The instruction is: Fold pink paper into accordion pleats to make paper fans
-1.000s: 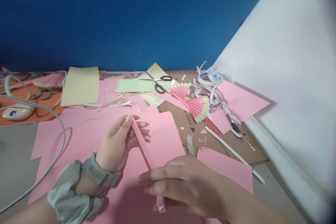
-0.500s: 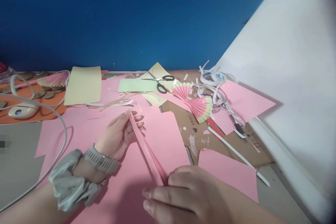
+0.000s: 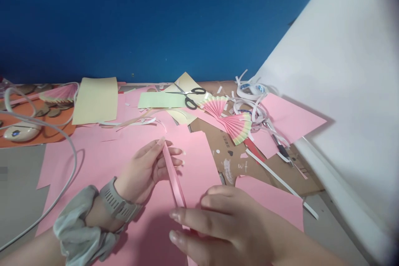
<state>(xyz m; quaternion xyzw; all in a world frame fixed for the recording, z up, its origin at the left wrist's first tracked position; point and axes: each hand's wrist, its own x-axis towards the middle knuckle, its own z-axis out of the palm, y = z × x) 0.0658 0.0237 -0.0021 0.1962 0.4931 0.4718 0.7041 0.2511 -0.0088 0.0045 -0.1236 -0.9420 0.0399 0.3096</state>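
A long narrow strip of pleated pink paper [image 3: 173,174] runs between my two hands over a large pink sheet [image 3: 99,153]. My left hand [image 3: 146,170], with a grey watch and a grey scrunchie on the wrist, pinches the strip's far end between thumb and fingers. My right hand [image 3: 224,224] is closed on the near end at the bottom of the view, its fingers pressed together over the folds. The near tip of the strip is hidden under that hand.
Black-handled scissors [image 3: 190,96] lie on pale green paper at the back. Two pink-and-yellow paper fans [image 3: 230,118], white paper strips [image 3: 252,99], a pen [image 3: 279,145], brown cardboard [image 3: 268,166], a white cable [image 3: 62,141] and a white mouse [image 3: 20,132] surround the sheet. A big white sheet [image 3: 343,91] leans at the right.
The pleats spread open half a second ago and are now pressed flat into a tight strip. My left hand shifted slightly toward me and to the right; my right hand stays clamped on the near end.
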